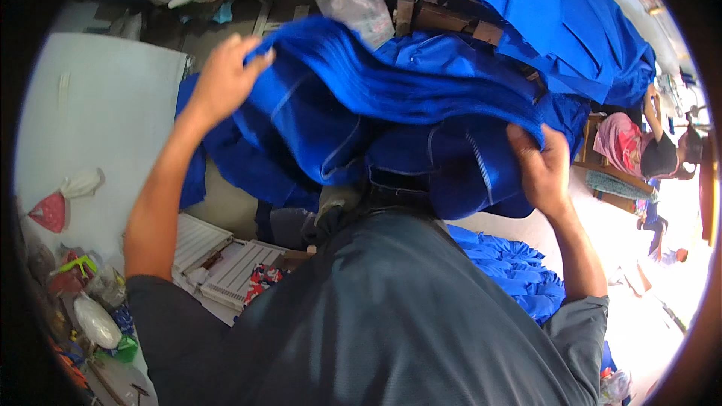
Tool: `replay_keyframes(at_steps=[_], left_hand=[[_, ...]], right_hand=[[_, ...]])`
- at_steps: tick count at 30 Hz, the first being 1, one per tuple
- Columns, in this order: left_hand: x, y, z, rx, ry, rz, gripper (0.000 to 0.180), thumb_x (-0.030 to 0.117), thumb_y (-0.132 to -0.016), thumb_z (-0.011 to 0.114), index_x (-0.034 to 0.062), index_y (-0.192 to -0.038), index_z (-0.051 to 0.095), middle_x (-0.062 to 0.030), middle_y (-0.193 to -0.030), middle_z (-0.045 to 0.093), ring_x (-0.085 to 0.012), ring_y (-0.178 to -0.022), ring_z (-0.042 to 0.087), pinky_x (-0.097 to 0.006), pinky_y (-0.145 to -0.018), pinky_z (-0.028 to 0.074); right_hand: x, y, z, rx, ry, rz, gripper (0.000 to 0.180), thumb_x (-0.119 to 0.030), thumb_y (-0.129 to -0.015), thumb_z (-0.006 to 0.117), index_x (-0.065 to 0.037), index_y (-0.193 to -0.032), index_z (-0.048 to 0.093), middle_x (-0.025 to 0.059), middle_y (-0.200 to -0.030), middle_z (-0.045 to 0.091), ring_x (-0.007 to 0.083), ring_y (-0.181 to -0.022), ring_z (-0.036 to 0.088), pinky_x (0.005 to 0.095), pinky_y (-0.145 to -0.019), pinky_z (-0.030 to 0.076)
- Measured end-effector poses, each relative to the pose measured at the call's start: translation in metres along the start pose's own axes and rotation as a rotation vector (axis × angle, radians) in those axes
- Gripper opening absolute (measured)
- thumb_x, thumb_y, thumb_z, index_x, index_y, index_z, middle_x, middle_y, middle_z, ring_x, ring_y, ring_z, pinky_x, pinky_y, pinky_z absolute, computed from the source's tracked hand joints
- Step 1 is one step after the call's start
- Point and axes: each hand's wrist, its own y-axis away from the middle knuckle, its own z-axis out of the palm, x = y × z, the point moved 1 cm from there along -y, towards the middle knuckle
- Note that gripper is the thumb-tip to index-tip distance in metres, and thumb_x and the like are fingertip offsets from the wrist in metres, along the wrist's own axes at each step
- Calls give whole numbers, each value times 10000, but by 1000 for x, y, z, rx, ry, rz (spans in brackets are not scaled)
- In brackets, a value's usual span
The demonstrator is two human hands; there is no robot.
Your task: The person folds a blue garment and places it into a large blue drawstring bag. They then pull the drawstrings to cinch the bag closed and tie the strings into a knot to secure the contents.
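Observation:
A blue sewn garment hangs between my two raised hands, its upper edge gathered in folds and its darker inner side with pale seams facing me. At the left end, my left hand pinches the gathered edge between thumb and fingers. My right hand grips the other end, its thumb toward me and the fingers partly hidden by the cloth. The lower part of the garment droops in front of my body. What kind of garment it is, I cannot tell.
Stacked blue cloth lies at the far right, with another blue pile beside my right side. A white board stands at the left above plastic bags. Another person is at the far right. White slatted panels lie low left.

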Motion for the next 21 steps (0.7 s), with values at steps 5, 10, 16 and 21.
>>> replay_keyframes(at_steps=[5,10,16,21], left_hand=[[-35,-44,-51,7,-124,-10,352,319,-956,660,56,-1188,697,-224,-919,630,-396,-881,621,-429,-785,482],[-73,-43,-88,111,116,-112,197,153,-890,635,-7,-981,704,-160,-728,659,-200,-617,619,-372,-615,486],[-230,48,-90,124,394,-338,340,117,-994,537,45,-1304,654,-79,-972,740,-169,-813,732,-315,-699,608],[-325,163,-95,363,160,-405,390,7,-942,512,22,-1303,659,-114,-1059,740,-128,-826,662,-291,-778,542]], right_hand=[[-53,-29,20,87,-121,-162,180,-168,-1049,629,-20,-1101,719,-77,-890,607,31,-803,473,214,-704,400],[-104,-32,87,78,8,-179,157,-159,-1009,680,-28,-1081,728,-33,-877,657,63,-788,527,247,-724,450],[-126,-37,244,-224,-60,-135,138,-151,-956,719,-18,-975,688,156,-772,700,156,-699,658,373,-638,528],[-114,-36,373,-553,-90,-116,206,-215,-946,735,-31,-998,658,233,-782,655,391,-703,685,445,-606,514]])
